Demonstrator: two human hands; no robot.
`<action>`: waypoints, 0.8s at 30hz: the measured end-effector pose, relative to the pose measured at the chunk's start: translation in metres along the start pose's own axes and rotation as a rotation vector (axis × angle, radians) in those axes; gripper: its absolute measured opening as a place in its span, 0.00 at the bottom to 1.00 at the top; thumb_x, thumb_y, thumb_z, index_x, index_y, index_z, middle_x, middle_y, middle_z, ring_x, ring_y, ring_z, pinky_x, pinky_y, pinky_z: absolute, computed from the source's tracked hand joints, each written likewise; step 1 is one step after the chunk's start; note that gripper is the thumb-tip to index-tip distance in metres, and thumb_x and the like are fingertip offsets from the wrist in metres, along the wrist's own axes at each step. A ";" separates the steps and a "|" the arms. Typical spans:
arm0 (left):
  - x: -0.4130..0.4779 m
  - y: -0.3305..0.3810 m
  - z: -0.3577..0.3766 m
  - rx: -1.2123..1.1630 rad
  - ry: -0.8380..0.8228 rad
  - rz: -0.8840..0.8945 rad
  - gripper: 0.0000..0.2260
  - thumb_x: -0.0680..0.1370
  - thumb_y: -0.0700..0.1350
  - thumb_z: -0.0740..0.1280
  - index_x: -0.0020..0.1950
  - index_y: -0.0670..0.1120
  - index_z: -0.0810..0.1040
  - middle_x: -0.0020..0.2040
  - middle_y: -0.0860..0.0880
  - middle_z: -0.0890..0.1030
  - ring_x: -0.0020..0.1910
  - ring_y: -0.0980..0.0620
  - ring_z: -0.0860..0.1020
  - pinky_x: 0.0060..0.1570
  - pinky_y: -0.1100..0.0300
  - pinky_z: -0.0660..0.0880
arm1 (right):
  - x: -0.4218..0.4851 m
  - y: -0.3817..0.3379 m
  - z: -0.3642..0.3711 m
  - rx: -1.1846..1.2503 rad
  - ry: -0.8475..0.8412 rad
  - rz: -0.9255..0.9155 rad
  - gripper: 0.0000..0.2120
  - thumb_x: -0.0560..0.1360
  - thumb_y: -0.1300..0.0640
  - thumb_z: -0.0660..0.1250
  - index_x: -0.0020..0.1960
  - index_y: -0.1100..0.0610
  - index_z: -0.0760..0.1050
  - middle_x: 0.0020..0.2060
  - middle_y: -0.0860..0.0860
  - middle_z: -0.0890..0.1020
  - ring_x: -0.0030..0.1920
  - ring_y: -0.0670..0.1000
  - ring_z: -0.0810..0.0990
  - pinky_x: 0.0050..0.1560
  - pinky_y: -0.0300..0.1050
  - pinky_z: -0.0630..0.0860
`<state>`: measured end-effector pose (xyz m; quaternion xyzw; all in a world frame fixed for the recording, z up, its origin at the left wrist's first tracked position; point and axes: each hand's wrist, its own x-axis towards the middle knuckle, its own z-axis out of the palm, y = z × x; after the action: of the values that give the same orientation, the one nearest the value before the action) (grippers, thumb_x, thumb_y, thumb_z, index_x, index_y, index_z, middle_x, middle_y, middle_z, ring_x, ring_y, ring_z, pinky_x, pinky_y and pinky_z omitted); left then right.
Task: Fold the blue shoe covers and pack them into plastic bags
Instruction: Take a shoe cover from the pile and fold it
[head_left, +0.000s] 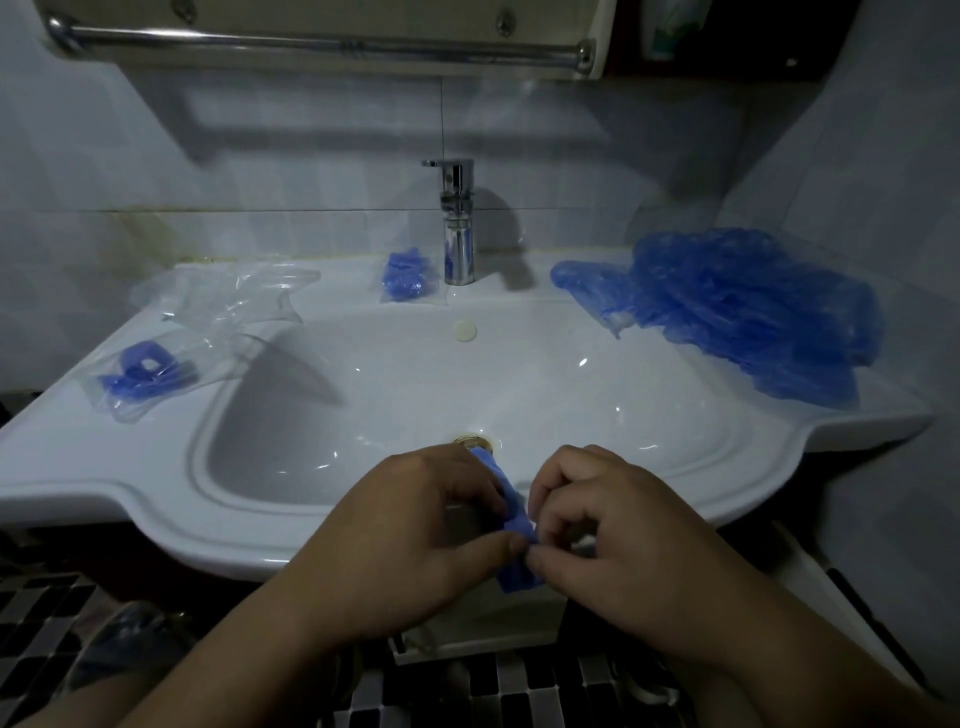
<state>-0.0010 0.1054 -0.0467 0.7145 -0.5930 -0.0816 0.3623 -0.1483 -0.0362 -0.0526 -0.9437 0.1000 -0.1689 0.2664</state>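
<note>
sink: looking like glossy white ceramic
faucet: showing polished, mirror-like metal
loose shoe covers: appearing as thin, crinkled blue plastic film
empty bags: lying clear and shiny
towel rail: gleaming as metal

Both hands pinch folded shoe cover

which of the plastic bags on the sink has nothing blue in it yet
The clear bag at the back left of the sink ledge, lying empty. The bag nearer the front left and the one beside the tap each already hold folded blue covers.
</note>
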 end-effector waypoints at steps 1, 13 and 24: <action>0.000 -0.002 0.001 0.028 0.004 -0.010 0.08 0.68 0.55 0.70 0.43 0.54 0.82 0.47 0.62 0.81 0.47 0.62 0.80 0.47 0.61 0.75 | 0.000 0.000 0.000 -0.002 0.000 0.002 0.11 0.67 0.45 0.70 0.31 0.47 0.72 0.44 0.40 0.76 0.51 0.42 0.75 0.46 0.36 0.72; 0.002 -0.007 0.001 0.080 -0.026 -0.058 0.06 0.69 0.53 0.74 0.45 0.57 0.83 0.49 0.63 0.81 0.49 0.63 0.79 0.50 0.61 0.75 | -0.002 -0.008 -0.008 -0.039 -0.091 -0.063 0.17 0.64 0.55 0.79 0.42 0.42 0.73 0.50 0.37 0.71 0.55 0.40 0.72 0.49 0.38 0.76; -0.002 -0.006 -0.010 -0.015 -0.126 -0.087 0.15 0.64 0.43 0.69 0.49 0.55 0.83 0.53 0.62 0.81 0.54 0.63 0.79 0.56 0.62 0.74 | 0.002 -0.003 -0.003 0.056 -0.035 -0.027 0.10 0.72 0.43 0.62 0.41 0.47 0.77 0.45 0.41 0.74 0.50 0.44 0.76 0.48 0.40 0.73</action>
<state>0.0087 0.1116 -0.0444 0.7303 -0.5824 -0.1462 0.3256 -0.1475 -0.0362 -0.0479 -0.9398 0.0779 -0.1589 0.2922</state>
